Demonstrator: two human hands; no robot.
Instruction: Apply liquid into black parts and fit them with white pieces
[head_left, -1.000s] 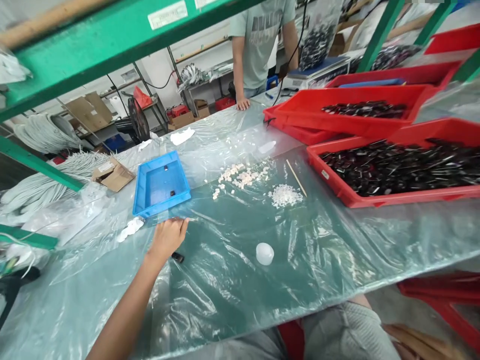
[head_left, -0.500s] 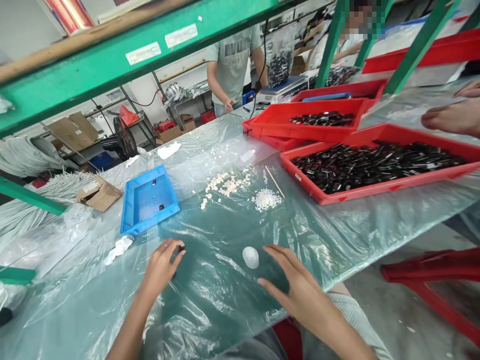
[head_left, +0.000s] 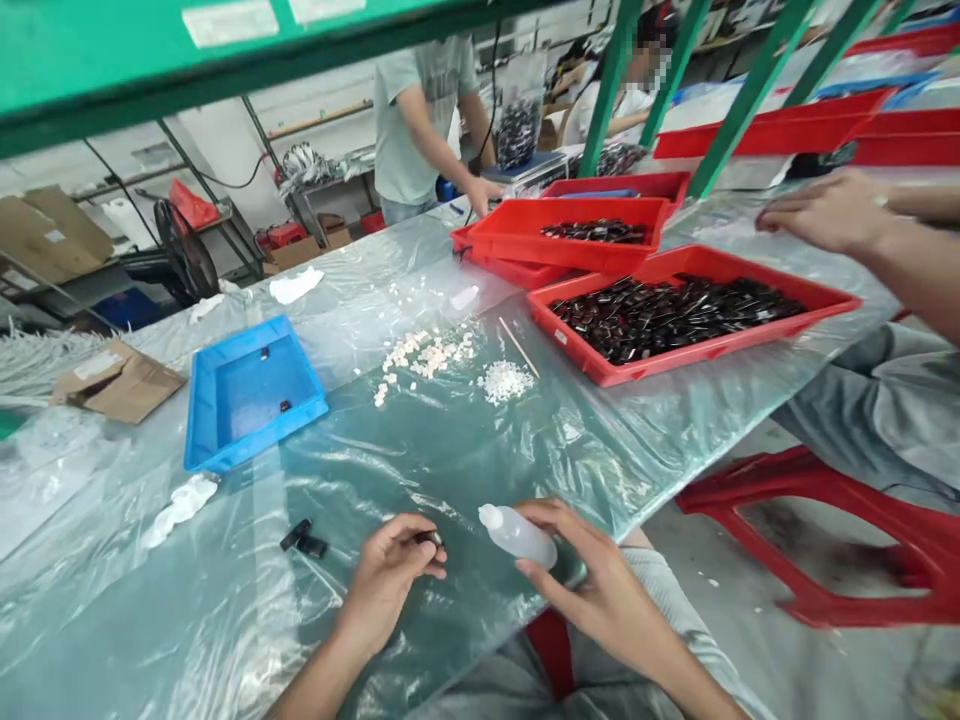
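While the left hand (head_left: pixel 394 575) pinched a small dark part (head_left: pixel 430 539) between thumb and fingertips, the right hand (head_left: pixel 592 580) gripped a small squeeze bottle (head_left: pixel 517 535) lying almost on its side. That bottle was translucent white, rounded, with a stubby nozzle pointing toward 9 o'clock, at the dark part just beside it. Both were held low over the plastic-covered table (head_left: pixel 450 450), near its front edge. Two more dark parts (head_left: pixel 304 540) lay on the sheet at 9 o'clock of the left hand. Farther off at 11 o'clock sat a blue tray (head_left: pixel 225 440), and at 1 o'clock a red tray (head_left: pixel 600 370) heaped with dark pieces.
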